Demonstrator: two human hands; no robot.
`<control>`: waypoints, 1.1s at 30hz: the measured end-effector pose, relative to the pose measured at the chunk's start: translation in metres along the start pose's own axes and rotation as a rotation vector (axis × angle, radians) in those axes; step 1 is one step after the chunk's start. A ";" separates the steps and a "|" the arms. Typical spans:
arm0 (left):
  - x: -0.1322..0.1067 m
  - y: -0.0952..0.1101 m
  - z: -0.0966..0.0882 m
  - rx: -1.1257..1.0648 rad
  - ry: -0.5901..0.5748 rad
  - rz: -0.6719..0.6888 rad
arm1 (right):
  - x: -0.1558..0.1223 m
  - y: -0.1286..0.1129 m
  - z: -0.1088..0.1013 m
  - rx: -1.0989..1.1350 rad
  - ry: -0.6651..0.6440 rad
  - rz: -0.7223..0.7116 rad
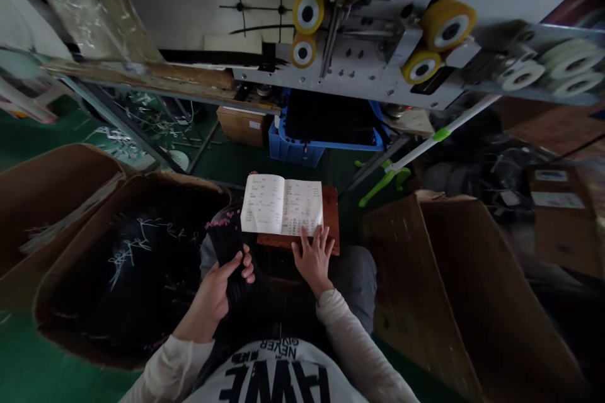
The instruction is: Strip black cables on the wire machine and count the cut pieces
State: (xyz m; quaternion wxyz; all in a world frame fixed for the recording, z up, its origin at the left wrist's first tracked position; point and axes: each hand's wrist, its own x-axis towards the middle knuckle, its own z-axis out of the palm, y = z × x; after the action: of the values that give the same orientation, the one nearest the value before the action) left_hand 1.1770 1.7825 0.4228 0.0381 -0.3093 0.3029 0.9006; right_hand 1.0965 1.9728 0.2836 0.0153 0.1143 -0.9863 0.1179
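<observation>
My left hand (222, 283) is wrapped round a bundle of long black strips (225, 236), held over my left thigh. The bundle's top end has small pinkish-red marks; what exactly the strips are I cannot tell. An open notebook (262, 204) with handwritten lines lies before me on a reddish-brown wooden board (331, 220) across my lap. Spread fingers of my right hand (314, 258) rest on the lower edge of its right page, holding nothing. The bundle's top stands close to the notebook's left edge.
A carton (51, 321) of black strips with white ties stands at my left; another open carton (416, 302) is at my right. Ahead is a machine with yellow rollers (308, 9). Below it sits a blue crate (293, 150) under a blue tray of black material.
</observation>
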 end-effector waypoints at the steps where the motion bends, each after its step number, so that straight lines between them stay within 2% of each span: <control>1: -0.001 0.000 -0.001 0.001 0.003 0.003 | 0.002 -0.003 0.000 0.002 -0.001 -0.014; 4: -0.002 0.002 -0.002 -0.003 0.005 0.009 | 0.009 -0.017 -0.004 0.045 0.000 -0.078; 7: -0.002 0.002 -0.002 -0.005 0.009 0.013 | 0.017 -0.041 -0.011 0.170 -0.001 -0.226; 12: -0.004 0.001 -0.004 0.014 0.009 0.029 | 0.022 -0.078 -0.019 0.444 -0.127 -0.757; 14: -0.004 0.001 -0.005 0.020 0.006 0.040 | 0.022 -0.078 -0.018 0.530 -0.124 -0.845; 15: -0.005 0.002 -0.006 0.020 0.007 0.044 | 0.021 -0.074 -0.017 0.559 -0.096 -0.813; 17: -0.004 0.003 -0.006 0.012 0.014 0.050 | 0.020 -0.059 -0.013 0.554 -0.006 -0.646; 19: -0.003 0.004 -0.005 -0.001 0.017 0.041 | 0.018 -0.039 -0.007 0.457 0.069 -0.461; 21: -0.002 0.003 -0.004 -0.012 0.012 0.027 | 0.016 -0.019 -0.002 0.328 0.088 -0.373; 24: 0.000 0.000 -0.002 -0.016 0.002 0.010 | 0.013 0.003 0.001 0.195 0.046 -0.365; 27: 0.000 -0.001 -0.003 -0.021 0.004 0.009 | 0.009 0.014 -0.001 0.140 0.026 -0.358; 33: -0.001 0.001 -0.004 -0.035 0.001 0.017 | 0.010 0.011 -0.005 0.149 0.032 -0.334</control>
State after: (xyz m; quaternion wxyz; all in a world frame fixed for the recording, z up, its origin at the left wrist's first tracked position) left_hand 1.1796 1.7795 0.4216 0.0251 -0.3077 0.2898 0.9059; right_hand 1.0846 1.9827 0.2866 0.0417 0.2753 -0.9418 0.1884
